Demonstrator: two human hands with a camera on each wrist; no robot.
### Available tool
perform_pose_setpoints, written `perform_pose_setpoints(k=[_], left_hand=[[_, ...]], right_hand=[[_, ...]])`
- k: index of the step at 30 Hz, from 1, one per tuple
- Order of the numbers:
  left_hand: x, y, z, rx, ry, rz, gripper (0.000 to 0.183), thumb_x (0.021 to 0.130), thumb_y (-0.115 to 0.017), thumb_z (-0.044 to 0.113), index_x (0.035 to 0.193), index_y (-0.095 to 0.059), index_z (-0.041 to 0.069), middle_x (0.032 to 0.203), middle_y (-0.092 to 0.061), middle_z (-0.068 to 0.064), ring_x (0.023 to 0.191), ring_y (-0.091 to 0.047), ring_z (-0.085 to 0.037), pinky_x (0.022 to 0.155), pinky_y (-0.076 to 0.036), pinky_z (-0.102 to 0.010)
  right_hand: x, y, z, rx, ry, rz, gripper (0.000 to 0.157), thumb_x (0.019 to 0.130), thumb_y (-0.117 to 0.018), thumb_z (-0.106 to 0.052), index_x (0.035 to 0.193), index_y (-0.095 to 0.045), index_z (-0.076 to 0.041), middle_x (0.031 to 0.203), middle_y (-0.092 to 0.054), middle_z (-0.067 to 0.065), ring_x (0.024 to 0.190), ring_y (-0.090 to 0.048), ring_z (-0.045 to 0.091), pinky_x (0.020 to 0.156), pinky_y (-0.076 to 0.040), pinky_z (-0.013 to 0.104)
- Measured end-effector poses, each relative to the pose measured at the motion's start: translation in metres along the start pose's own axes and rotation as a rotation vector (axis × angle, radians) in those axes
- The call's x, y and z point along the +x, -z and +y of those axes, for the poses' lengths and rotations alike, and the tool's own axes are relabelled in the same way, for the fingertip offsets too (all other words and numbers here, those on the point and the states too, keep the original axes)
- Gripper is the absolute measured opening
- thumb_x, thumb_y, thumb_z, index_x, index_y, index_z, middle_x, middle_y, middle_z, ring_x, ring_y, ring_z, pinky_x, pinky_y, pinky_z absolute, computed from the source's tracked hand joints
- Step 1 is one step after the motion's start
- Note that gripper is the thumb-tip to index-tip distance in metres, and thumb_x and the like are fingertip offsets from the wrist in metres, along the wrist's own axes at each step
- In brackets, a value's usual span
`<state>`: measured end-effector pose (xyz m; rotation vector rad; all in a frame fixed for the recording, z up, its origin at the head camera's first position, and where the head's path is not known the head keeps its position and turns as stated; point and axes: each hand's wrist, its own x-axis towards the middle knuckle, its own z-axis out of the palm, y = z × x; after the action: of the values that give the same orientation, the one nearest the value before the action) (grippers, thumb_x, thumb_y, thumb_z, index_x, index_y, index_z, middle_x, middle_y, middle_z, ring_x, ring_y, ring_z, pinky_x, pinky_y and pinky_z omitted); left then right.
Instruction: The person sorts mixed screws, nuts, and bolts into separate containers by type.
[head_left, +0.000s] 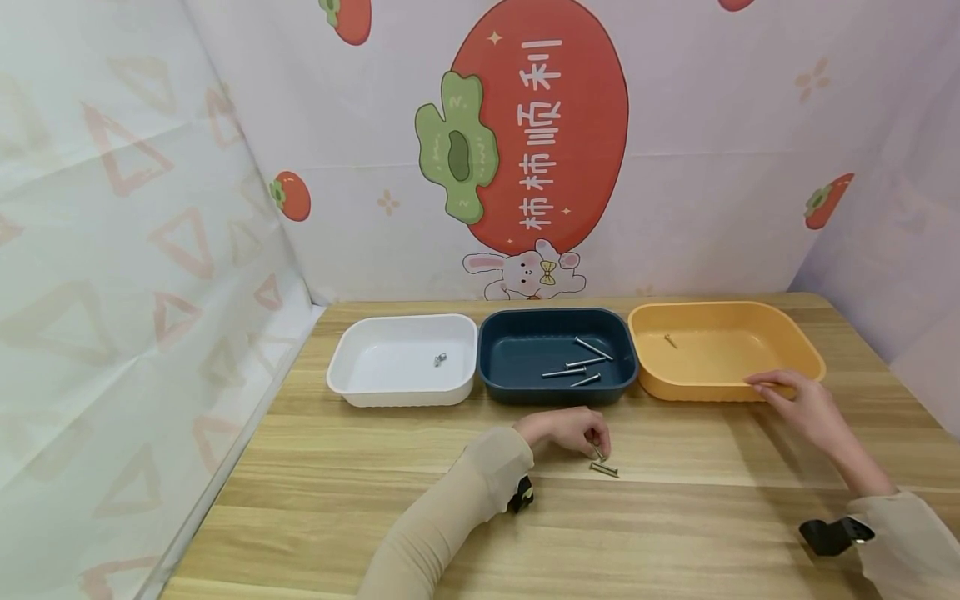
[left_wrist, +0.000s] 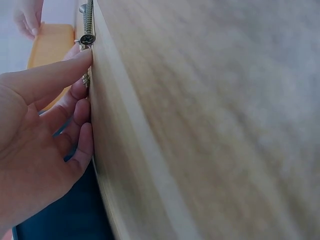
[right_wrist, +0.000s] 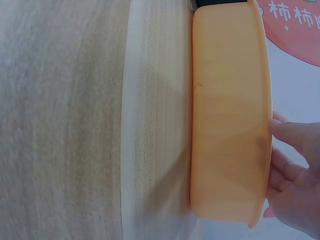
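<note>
My left hand (head_left: pixel 579 430) is low over the wooden table, its thumb and fingers pinching a small brass-coloured screw (head_left: pixel 598 454). Just in front of the fingertips lie brass-coloured screws (head_left: pixel 604 470) on the wood; the left wrist view shows a cross-slot screw head (left_wrist: pixel 87 39) close to the thumb. At the front rim of the orange tray (head_left: pixel 682 390) is my right hand (head_left: pixel 806 408), thumb and fingertips close together. Whether those fingertips hold anything is hidden. One small screw (head_left: pixel 671 341) lies inside the orange tray.
Left of the orange tray stands a dark blue tray (head_left: pixel 558 392) with several long silver bolts (head_left: pixel 564 372). Beside it, a white tray (head_left: pixel 401 398) holds a few small metal pieces (head_left: pixel 439 360). A printed cloth wall (head_left: pixel 712 208) rises behind the trays.
</note>
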<state>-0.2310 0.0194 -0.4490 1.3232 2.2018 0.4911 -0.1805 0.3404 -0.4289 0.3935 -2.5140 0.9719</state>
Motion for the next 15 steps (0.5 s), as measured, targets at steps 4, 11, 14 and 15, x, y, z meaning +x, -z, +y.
perform_pose_setpoints(k=[4, 11, 14, 15], left_hand=[[0.0006, 0.0001, -0.0001, -0.002, 0.003, 0.004, 0.01, 0.076, -0.066, 0.002, 0.086, -0.067, 0.004, 0.077, -0.047, 0.007, 0.071, -0.04, 0.001, 0.064, -0.033, -0.006], [-0.0004, 0.001, 0.0009, -0.03, 0.016, 0.002, 0.009, 0.076, -0.066, 0.002, 0.085, -0.066, 0.003, 0.076, -0.046, 0.007, 0.071, -0.041, 0.001, 0.063, -0.034, -0.006], [-0.0003, 0.0012, 0.0009, -0.044, 0.017, 0.0, 0.009, 0.076, -0.066, 0.002, 0.085, -0.066, 0.003, 0.076, -0.046, 0.008, 0.07, -0.041, 0.001, 0.063, -0.035, -0.006], [-0.0003, 0.0014, 0.0011, -0.046, 0.017, -0.001, 0.009, 0.077, -0.066, 0.002, 0.085, -0.066, 0.003, 0.076, -0.046, 0.008, 0.07, -0.041, 0.001, 0.063, -0.035, -0.006]], right_hand=[[0.0002, 0.0006, -0.0006, 0.009, 0.002, -0.001, 0.008, 0.082, -0.058, 0.002, 0.088, -0.062, 0.005, 0.088, -0.045, -0.038, 0.086, -0.035, -0.025, 0.066, -0.03, 0.004], [0.0005, 0.0004, -0.0015, 0.006, 0.003, -0.002, 0.008, 0.082, -0.058, 0.002, 0.088, -0.062, 0.006, 0.088, -0.044, -0.038, 0.086, -0.035, -0.025, 0.066, -0.03, 0.005], [0.0002, 0.0005, -0.0014, 0.0, 0.001, -0.003, 0.008, 0.082, -0.058, 0.001, 0.088, -0.062, 0.006, 0.088, -0.044, -0.038, 0.086, -0.034, -0.026, 0.066, -0.029, 0.005], [0.0001, 0.0006, -0.0013, -0.001, 0.001, -0.003, 0.008, 0.082, -0.058, 0.001, 0.088, -0.062, 0.006, 0.088, -0.044, -0.038, 0.086, -0.034, -0.026, 0.066, -0.03, 0.005]])
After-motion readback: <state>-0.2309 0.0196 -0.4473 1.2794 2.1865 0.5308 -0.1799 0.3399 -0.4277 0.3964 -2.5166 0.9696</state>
